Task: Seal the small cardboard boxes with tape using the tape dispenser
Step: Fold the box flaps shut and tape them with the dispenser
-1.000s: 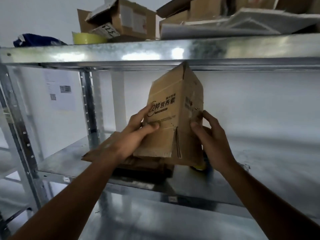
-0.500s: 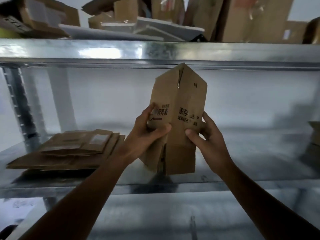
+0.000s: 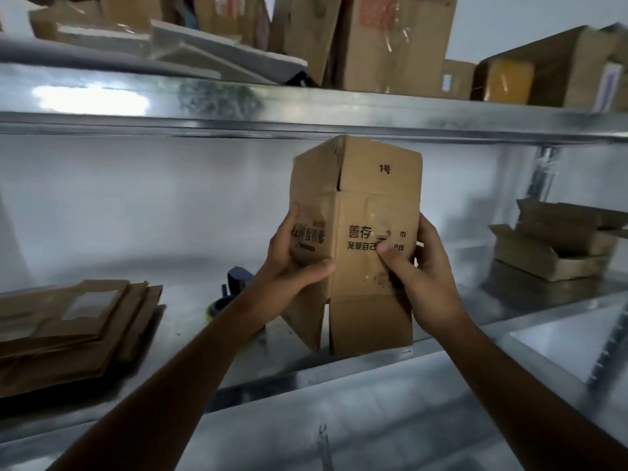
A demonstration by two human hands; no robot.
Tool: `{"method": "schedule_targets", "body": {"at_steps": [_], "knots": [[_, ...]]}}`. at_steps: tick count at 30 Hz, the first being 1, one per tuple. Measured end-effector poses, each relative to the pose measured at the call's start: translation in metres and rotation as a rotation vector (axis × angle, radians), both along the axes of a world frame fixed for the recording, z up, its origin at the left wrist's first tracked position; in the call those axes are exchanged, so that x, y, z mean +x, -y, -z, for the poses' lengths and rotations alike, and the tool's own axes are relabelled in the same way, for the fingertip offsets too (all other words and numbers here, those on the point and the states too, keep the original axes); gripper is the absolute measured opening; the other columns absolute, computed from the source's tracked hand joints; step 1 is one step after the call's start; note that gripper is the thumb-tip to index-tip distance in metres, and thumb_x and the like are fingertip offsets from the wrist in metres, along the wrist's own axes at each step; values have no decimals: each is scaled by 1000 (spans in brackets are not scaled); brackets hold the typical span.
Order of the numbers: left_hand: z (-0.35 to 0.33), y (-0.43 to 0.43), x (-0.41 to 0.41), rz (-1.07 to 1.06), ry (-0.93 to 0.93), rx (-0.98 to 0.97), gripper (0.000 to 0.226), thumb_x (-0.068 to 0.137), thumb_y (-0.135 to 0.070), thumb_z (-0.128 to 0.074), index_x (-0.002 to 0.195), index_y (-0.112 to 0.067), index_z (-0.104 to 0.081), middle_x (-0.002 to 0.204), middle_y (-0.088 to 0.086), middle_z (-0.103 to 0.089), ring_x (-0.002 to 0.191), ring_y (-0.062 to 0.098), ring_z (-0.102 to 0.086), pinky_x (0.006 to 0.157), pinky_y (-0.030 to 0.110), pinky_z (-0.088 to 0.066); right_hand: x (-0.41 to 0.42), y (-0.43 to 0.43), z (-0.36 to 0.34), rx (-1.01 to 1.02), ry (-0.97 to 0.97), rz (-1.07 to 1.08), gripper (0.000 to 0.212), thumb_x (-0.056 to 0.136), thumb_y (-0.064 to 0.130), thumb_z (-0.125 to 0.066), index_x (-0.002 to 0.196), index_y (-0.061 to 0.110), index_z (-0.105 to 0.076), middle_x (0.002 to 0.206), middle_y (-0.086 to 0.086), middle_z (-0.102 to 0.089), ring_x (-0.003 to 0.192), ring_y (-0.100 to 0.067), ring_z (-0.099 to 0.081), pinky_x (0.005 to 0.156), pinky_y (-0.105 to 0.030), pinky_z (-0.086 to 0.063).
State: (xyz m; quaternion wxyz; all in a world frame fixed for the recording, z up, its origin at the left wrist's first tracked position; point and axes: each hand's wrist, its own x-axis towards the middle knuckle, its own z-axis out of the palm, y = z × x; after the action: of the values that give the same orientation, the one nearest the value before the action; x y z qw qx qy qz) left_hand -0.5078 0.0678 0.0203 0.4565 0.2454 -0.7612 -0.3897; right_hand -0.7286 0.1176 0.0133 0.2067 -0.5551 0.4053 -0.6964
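A small brown cardboard box (image 3: pixel 370 198) with printed characters stands upright between my hands, above the front edge of the metal shelf (image 3: pixel 509 307). Its top and bottom flaps stick straight out. My left hand (image 3: pixel 289 270) grips its left side, thumb on the front corner. My right hand (image 3: pixel 421 277) grips its right side, thumb pressed on the front panel. Behind my left wrist a blue tape dispenser (image 3: pixel 234 283) with a yellow-edged roll lies on the shelf, partly hidden.
A stack of flattened cardboard boxes (image 3: pixel 68 317) lies at the shelf's left. Opened boxes (image 3: pixel 557 246) sit at the far right. The upper shelf (image 3: pixel 306 110) holds several larger cartons and boards. A lower metal shelf (image 3: pixel 339 430) runs beneath my arms.
The box has turned so its printed side panel faces me and has opened into a squarer shape. The view swung right, bringing the tape dispenser and the right-hand boxes into sight.
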Motion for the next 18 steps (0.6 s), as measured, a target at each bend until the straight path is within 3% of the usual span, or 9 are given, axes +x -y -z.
{"method": "schedule_targets", "body": {"at_steps": [2,3,4,6,8,11,14,18], "knots": [[4,6,-13,49,3,26,96,90,-23,-67,161,-34,-4,144,-38,-30,121,-32,-36,94,1,-38,-14,-5,2,14,-52,21,85,76,46,-77,150,42,-34,139,4,-52,123,-12,-57,81,-36,-62],[4,7,-21,59,14,43,92,94,-24,-67,161,-35,-5,151,-34,-30,132,-24,-33,103,8,-37,-21,-7,2,20,-80,26,89,75,46,-76,151,44,-30,141,4,-48,125,-11,-54,81,-35,-62],[4,9,-30,70,17,66,89,96,-30,-68,161,-37,-9,159,-25,-30,144,-8,-31,114,24,-36,-28,-8,3,20,-110,26,89,75,45,-75,151,44,-28,143,4,-44,127,-10,-51,80,-33,-62],[8,11,-47,97,-47,127,81,90,-57,-66,158,-43,-23,161,-8,-37,147,19,-37,116,54,-35,-41,-7,7,5,-145,0,84,77,41,-74,148,45,-29,146,8,-39,130,-6,-47,79,-27,-61],[6,5,-66,3,-143,286,75,80,-82,-53,146,-50,-40,154,-7,-47,138,22,-48,112,55,-40,-56,-2,14,-4,-141,-60,77,81,34,-74,144,45,-31,147,11,-40,132,-5,-46,81,-24,-59],[3,8,-93,-128,-277,502,64,89,-82,-37,132,-39,-56,139,2,-61,124,27,-60,108,54,-46,-81,8,23,3,-124,-150,64,91,19,-71,141,38,-35,147,10,-45,133,-12,-50,87,-28,-59],[-7,17,-113,-253,-325,608,71,87,-82,-43,134,-30,-55,134,5,-62,124,33,-58,105,56,-47,-102,20,18,17,-26,-234,52,95,30,-66,138,36,-39,138,7,-55,122,-11,-60,85,-34,-59],[-14,20,-134,-336,-354,630,72,82,-80,-55,135,-32,-56,134,3,-60,126,34,-55,106,58,-44,-119,34,3,93,139,-298,33,104,44,-44,135,38,-51,126,11,-63,111,-2,-63,81,-28,-51]]}}
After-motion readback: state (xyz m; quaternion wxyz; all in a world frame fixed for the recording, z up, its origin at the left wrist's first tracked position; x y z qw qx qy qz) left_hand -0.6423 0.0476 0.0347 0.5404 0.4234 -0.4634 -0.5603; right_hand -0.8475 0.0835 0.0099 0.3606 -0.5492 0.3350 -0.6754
